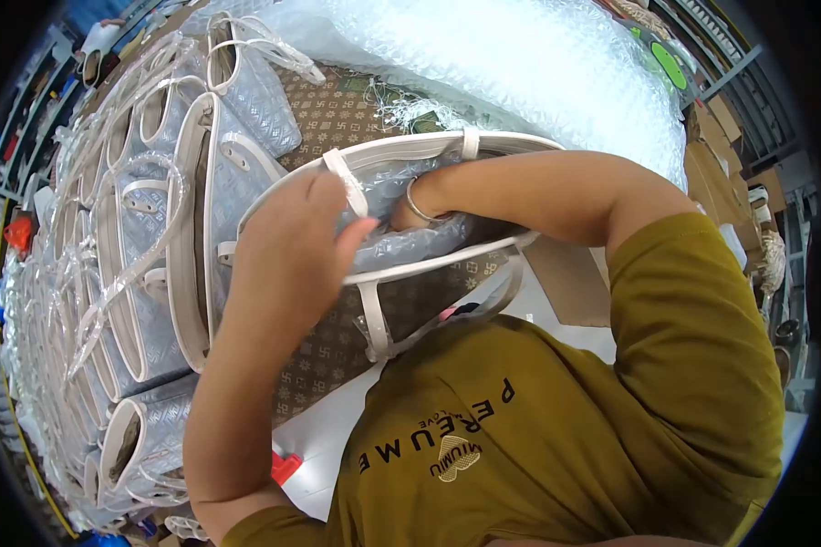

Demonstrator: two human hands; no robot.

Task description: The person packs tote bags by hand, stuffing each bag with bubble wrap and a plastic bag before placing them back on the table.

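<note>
Probably soft-sided, the bag [392,153] suits rim [429,270] holds; whether left hand [296,228] or sunken right hand [420,202] grips is unclear.

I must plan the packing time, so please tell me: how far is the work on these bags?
Already, bags stand grouped on the left, some with plastic-wrapped straps. In hand, the large bag: the right hand reaches inside, by its crumpled plastic lining; the left hand is over the rim. Left, probably: finishing this still open bag. I cannot judge the others.
</note>
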